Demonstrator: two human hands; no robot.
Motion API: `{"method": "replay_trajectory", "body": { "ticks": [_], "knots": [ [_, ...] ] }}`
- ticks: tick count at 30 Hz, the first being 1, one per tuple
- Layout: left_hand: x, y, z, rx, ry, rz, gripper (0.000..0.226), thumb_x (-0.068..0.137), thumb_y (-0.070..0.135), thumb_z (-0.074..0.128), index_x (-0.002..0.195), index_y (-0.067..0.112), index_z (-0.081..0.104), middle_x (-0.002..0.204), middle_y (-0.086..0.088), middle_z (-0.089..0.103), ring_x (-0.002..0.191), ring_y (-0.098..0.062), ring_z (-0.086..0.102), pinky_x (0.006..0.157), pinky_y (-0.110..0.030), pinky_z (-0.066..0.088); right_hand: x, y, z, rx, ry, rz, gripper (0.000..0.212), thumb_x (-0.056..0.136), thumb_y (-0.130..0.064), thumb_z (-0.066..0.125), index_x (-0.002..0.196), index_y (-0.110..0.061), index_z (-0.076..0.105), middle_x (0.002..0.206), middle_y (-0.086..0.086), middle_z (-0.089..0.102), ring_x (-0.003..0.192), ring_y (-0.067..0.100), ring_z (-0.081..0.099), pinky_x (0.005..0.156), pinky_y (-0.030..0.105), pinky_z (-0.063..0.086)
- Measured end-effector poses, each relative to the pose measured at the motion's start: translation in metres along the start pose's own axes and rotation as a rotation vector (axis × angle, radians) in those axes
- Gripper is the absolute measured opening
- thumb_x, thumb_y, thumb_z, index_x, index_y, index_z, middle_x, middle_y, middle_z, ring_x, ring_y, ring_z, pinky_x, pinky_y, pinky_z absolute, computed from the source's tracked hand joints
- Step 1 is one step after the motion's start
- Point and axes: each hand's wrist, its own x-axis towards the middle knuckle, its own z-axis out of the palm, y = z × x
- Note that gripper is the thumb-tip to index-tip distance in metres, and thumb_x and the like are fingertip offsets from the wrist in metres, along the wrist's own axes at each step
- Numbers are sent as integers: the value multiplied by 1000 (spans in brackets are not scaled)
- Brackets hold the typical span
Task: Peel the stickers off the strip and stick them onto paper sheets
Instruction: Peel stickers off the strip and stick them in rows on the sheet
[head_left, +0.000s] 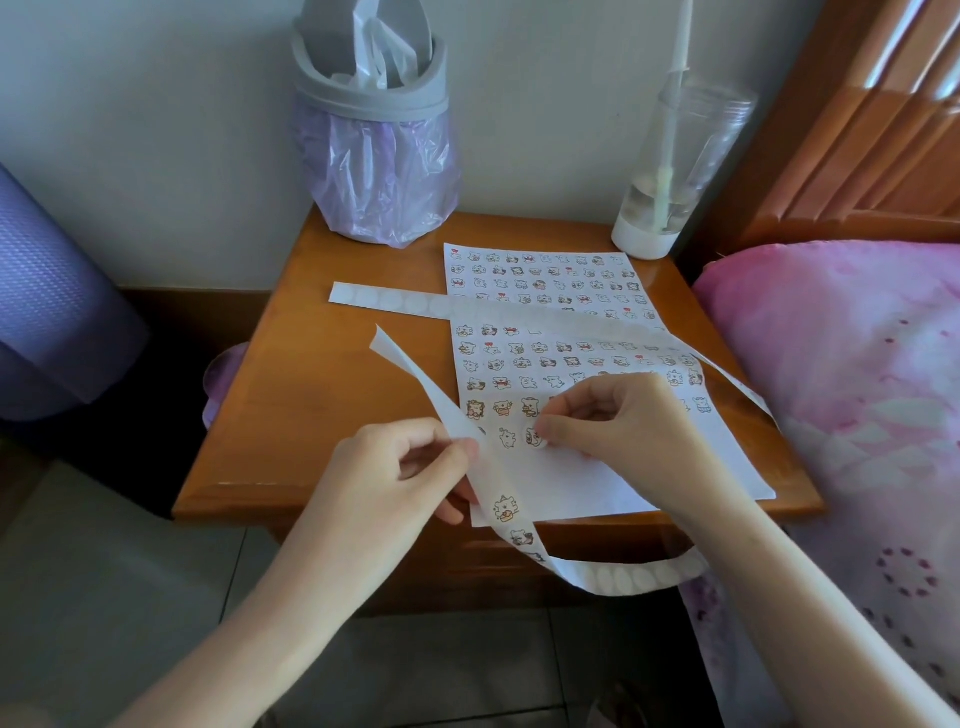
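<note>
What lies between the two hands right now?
Head view: the sticker strip, pinched by the left hand, crosses the gap over the paper sheet; one stuck sticker sits between it and the right hand, which pinches a second sticker.

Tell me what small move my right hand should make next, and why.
Probably press the sticker flat onto the paper sheet and let go: the right hand pinches it at the sheet, while the left hand holds the strip with more stickers.

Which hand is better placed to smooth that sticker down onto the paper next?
Probably the right hand: it pinches the sticker right at the paper sheet. The left hand is occupied gripping the strip off to the side.
</note>
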Motion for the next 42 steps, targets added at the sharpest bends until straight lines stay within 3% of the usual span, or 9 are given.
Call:
{"method": "replay_trajectory", "body": {
  "ticks": [8,15,20,24,29,37,42],
  "knots": [
    [0,0,0,-8,-3,5,10,87,32,56,85,33,65,76,20,71,61,-4,68,57,-4,48,-1,1,1,-16,16,-27,9,74,-17,77,68,-21,72,70,0,73,70,21,67,67,34,54],
    [1,0,0,15,1,4,10,87,32,55,87,31,65,81,20,69,62,-2,67,55,-2,46,-1,4,4,-45,36,-62,9,75,-15,76,69,-21,71,68,-1,71,56,1,59,58,18,47],
    [1,0,0,21,5,5,9,87,33,55,87,32,64,83,21,68,63,-1,67,55,-2,46,0,6,5,-50,47,-78,9,74,-16,76,70,-21,71,70,-1,71,65,12,64,65,28,53],
    [1,0,0,20,3,8,13,87,32,56,94,28,66,86,18,69,65,-3,68,57,-3,47,-1,6,6,-63,44,-98,8,74,-16,76,71,-21,71,70,-2,70,61,8,59,64,29,52],
    [1,0,0,19,-6,8,9,86,32,56,89,31,65,82,21,69,63,-2,68,56,-3,47,-1,8,7,-118,50,-115,7,75,-22,76,72,-23,69,67,-3,64,54,-1,47,54,19,39],
    [-1,1,0,30,-4,2,8,87,32,55,88,34,63,85,23,67,63,0,67,56,-3,47,1,10,4,-137,39,-101,17,76,-26,76,85,-25,62,66,-6,58,55,2,45,58,23,39],
    [0,2,0,41,-1,-10,12,88,32,55,93,30,65,87,21,68,63,-1,67,55,-2,46,4,12,3,-144,74,-113,10,82,-24,70,84,-26,60,70,-4,55,49,2,42,57,26,36]
  ]
}}
